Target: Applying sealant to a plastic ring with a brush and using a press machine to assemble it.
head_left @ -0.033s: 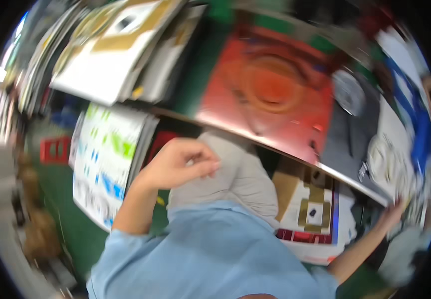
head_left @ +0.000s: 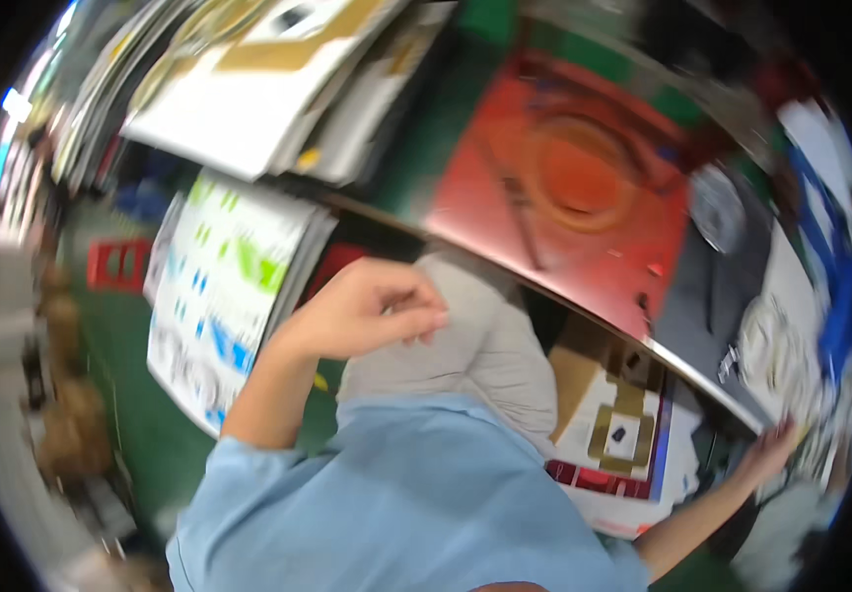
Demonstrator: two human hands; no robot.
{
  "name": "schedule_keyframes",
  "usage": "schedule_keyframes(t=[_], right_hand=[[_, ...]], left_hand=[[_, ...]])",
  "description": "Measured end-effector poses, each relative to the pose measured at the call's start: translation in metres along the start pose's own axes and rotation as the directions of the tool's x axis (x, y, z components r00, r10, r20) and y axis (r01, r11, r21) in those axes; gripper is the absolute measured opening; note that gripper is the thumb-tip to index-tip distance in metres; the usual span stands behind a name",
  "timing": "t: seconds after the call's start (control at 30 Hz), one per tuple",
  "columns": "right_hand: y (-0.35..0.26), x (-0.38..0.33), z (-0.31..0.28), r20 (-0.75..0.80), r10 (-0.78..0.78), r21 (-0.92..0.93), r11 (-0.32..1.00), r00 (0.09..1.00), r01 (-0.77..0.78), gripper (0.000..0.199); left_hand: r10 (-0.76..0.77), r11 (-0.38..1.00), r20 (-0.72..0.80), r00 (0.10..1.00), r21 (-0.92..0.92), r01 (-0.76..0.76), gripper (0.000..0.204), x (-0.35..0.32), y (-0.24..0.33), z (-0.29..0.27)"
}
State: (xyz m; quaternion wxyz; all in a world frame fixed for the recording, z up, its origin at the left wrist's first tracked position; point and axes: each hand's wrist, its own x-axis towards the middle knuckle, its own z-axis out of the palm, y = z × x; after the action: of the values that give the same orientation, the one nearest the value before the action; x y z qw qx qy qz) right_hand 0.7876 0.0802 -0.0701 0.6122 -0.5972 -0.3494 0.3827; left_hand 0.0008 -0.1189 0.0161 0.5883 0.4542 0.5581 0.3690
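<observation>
My left hand (head_left: 379,308) hangs over my lap, in front of the table edge. Its fingers are loosely curled toward the thumb, with nothing visible in them. Far out to the right, my right hand (head_left: 773,450) is at the table's right corner, close below a bundle of white cord (head_left: 776,350). Motion blur hides its fingers and anything in them. A shiny red sheet (head_left: 465,202) lies on the table before me. On it rests an orange ring-shaped roll (head_left: 534,178), with a dark slim tool (head_left: 515,207) beside it.
Stacked white boards (head_left: 214,123) fill the table's left side. Below them lean printed sheets (head_left: 214,296); a red crate (head_left: 115,264) stands on the green floor. Right of the red sheet are a dark mat (head_left: 717,286) and a clear round roll (head_left: 717,207). Cartons (head_left: 613,434) sit under the table.
The view has shifted slightly, so the table and its things appear a little farther right. My left hand keeps its curled shape. The right hand is still by the table corner.
</observation>
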Motion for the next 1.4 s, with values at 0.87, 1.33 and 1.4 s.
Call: schedule_keyframes(t=[0.87,1.33,1.4], right_hand=[[0.023,-0.366,0.455,0.917,0.396,-0.397,0.908,0.037,0.136,0.028],[-0.017,-0.366,0.451,0.975,0.130,-0.166,0.965,0.180,0.201,0.022],[-0.020,-0.359,0.442,0.923,0.034,-0.108,0.979,0.384,0.172,0.026]], left_hand=[[-0.510,0.347,-0.860,-0.021,-0.228,0.910,0.066,-0.293,-0.172,-0.148],[0.474,0.855,-0.123,0.872,0.302,-0.422,0.036,-0.098,0.008,-0.099],[0.576,0.743,-0.044,0.817,0.445,-0.500,0.036,-0.052,0.026,-0.072]])
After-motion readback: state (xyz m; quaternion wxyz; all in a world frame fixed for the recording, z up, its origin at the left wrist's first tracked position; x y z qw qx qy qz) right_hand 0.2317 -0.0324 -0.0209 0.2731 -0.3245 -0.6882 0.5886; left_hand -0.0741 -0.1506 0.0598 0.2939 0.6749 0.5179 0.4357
